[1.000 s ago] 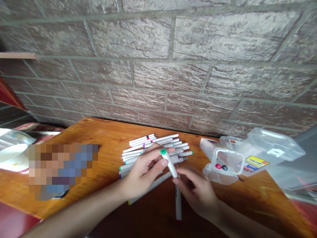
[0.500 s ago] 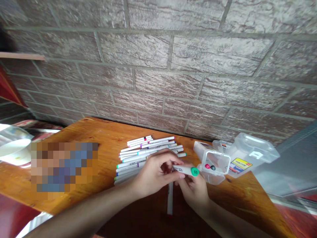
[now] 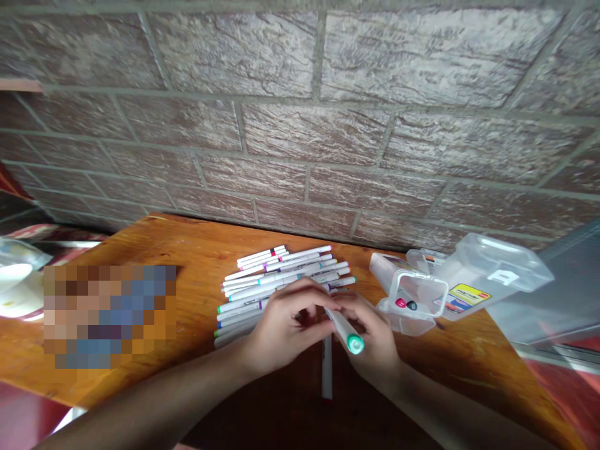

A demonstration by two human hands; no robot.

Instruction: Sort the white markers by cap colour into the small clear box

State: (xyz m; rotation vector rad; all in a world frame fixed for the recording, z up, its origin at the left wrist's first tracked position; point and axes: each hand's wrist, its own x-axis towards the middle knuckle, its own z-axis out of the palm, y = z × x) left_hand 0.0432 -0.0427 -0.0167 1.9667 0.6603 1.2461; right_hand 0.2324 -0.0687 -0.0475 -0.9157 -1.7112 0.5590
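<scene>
Between my two hands is a white marker (image 3: 342, 326) with a green end turned toward me. My left hand (image 3: 279, 328) pinches it from the left, its thumb and fingers closed around the barrel. From the other side, the fingers of my right hand (image 3: 375, 334) are closed on the same marker; its far part is hidden by the fingers. Below the hands lies another white marker (image 3: 327, 372), pointing toward me. Behind my left hand, several white markers (image 3: 274, 272) with coloured ends lie side by side on the wooden table (image 3: 197, 250).
To the right, an open clear plastic case (image 3: 422, 284) lies on its side with a pink-ended and a black-ended marker inside. Beside it is a larger clear container (image 3: 497, 275) with a yellow label. A white cup (image 3: 21, 303) stands far left, near a pixelated patch. A brick wall (image 3: 300, 144) rises behind.
The held marker has been tilted, so its green end now points down toward me instead of to the right. The view has shifted slightly.
</scene>
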